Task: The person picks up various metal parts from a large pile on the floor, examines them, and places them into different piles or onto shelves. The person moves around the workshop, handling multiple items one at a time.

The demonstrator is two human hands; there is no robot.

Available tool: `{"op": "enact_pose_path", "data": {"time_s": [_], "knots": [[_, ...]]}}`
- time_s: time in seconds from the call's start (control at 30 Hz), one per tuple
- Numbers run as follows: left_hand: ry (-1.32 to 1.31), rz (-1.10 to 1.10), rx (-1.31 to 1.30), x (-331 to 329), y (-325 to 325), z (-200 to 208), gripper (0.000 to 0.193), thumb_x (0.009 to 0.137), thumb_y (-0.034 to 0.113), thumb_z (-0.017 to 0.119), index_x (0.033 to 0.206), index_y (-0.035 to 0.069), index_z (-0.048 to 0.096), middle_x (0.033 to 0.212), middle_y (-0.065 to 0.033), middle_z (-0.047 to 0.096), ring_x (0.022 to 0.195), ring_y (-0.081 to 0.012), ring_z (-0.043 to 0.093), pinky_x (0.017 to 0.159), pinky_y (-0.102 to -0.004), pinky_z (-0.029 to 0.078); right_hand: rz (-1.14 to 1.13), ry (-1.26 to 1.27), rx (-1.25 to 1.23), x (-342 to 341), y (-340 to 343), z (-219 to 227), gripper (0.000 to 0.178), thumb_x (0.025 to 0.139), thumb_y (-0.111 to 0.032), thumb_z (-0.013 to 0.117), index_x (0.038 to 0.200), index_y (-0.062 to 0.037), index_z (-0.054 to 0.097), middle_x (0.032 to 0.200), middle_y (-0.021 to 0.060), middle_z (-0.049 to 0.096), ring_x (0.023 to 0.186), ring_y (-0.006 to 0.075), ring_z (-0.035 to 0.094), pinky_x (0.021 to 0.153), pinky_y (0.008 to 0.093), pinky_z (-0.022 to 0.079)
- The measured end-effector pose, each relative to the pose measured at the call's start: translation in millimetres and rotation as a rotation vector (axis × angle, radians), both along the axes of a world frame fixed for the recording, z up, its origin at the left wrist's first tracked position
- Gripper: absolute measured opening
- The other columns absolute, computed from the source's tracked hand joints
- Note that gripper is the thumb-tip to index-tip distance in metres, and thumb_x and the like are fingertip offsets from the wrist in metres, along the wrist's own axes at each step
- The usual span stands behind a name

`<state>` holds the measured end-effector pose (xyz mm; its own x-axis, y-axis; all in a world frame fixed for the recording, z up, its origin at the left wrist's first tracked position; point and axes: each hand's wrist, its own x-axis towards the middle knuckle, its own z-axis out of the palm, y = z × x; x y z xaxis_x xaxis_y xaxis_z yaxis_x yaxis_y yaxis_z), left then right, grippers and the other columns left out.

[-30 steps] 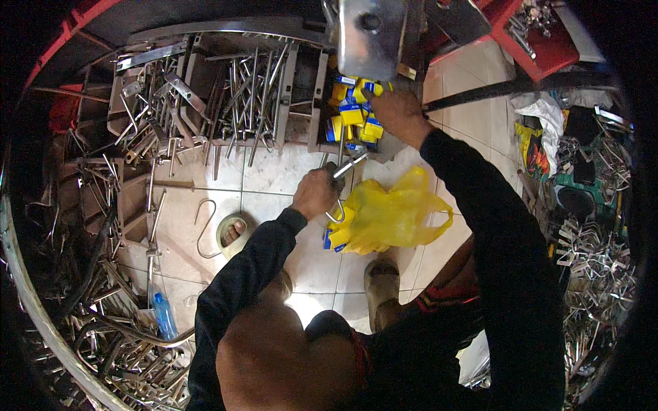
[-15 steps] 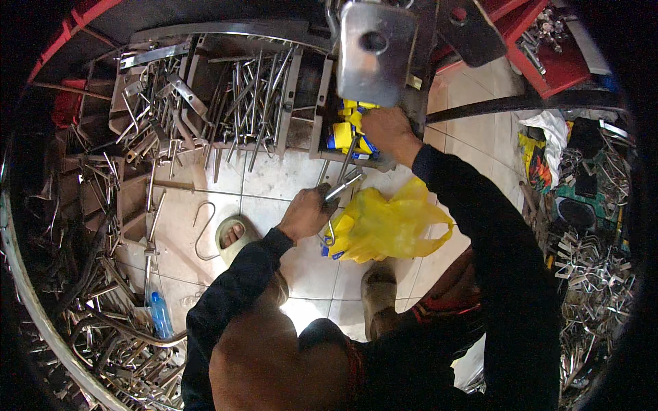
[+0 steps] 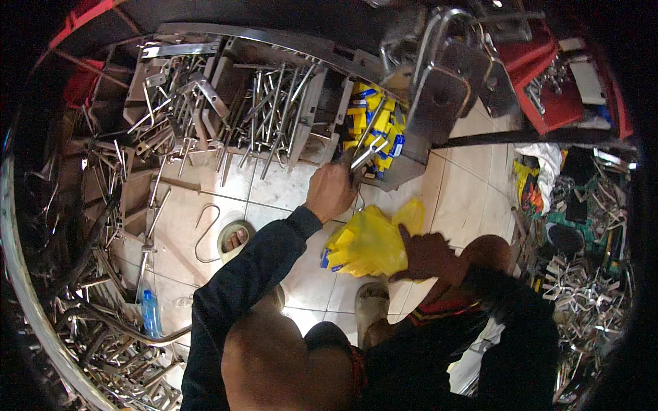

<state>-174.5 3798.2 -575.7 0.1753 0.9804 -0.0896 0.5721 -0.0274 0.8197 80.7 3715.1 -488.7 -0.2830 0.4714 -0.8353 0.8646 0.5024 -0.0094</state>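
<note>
My left hand is closed around a bundle of metal rods with shiny ends. The rods reach over a grey bin that holds several small yellow and blue boxes. On the floor below the bin lies a yellow plastic bag, with similar boxes showing at its left side. My right hand is at the right side of this bag, fingers bent around its gathered edge. Shadow darkens this hand, so its grip shows only in part.
Bins of metal rods and bent brackets stand at the back left. Metal parts heap up at the right. A blue bottle and an S-shaped hook are on the left. Metal pieces hang above the bin.
My right hand has left the bin and come down to the yellow bag, whose right side is now gathered. My left hand has moved up and right with the rods.
</note>
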Motion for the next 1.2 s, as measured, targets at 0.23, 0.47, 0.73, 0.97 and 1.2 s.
{"op": "enact_pose_path", "data": {"time_s": [0.23,0.47,0.73,0.97,1.2], "knots": [[-0.296,-0.078,-0.103,-78.1,-57.5,-12.1,0.033,0.096,0.022,0.067,0.125,0.007,0.064,0.082,-0.0206,0.071,0.079,-0.0425,0.070,0.070,-0.0490,0.054,-0.131,0.505,-0.051,33.7,-4.2,-78.3,0.034,0.090,-0.030,0.065,0.104,0.0009,0.067,0.093,0.0184,0.073,0.093,0.0404,0.070,0.085,0.0476,0.056],[-0.498,0.353,-0.251,-157.9,-122.4,-6.9,0.030,0.100,0.022,0.068,0.123,0.003,0.066,0.082,-0.0049,0.071,0.075,-0.0123,0.065,0.069,-0.0292,0.051,-0.368,0.578,-0.067,18.6,-3.0,27.9,0.033,0.088,-0.018,0.073,0.117,-0.0032,0.069,0.099,0.0185,0.073,0.095,0.0397,0.068,0.092,0.0460,0.055],[-0.471,0.576,-0.319,-189.3,-143.0,3.0,0.021,0.099,0.016,0.068,0.116,0.003,0.069,0.083,-0.0033,0.066,0.075,-0.0111,0.060,0.070,-0.0291,0.050,-0.839,1.000,0.259,29.7,31.0,123.3,0.034,0.085,-0.012,0.073,0.116,-0.0013,0.066,0.115,0.0124,0.068,0.101,0.0292,0.068,0.092,0.0382,0.056],[-0.537,0.608,-0.278,-192.4,-136.8,-2.1,0.027,0.099,0.024,0.070,0.116,0.003,0.069,0.077,-0.0040,0.069,0.069,-0.0116,0.062,0.065,-0.0292,0.050,-1.138,0.963,0.473,28.8,137.2,120.8,0.042,0.093,-0.018,0.069,0.127,0.0028,0.059,0.120,0.0132,0.067,0.106,0.0253,0.067,0.093,0.0369,0.054],[-0.556,0.677,-0.293,-197.5,-139.2,-8.2,0.027,0.098,0.023,0.071,0.115,0.002,0.069,0.077,-0.0046,0.067,0.068,-0.0108,0.061,0.064,-0.0288,0.049,-1.334,1.126,0.257,-11.1,170.8,69.5,0.048,0.100,-0.029,0.064,0.137,0.0014,0.057,0.125,0.0127,0.066,0.108,0.0251,0.066,0.090,0.0351,0.054]]}}
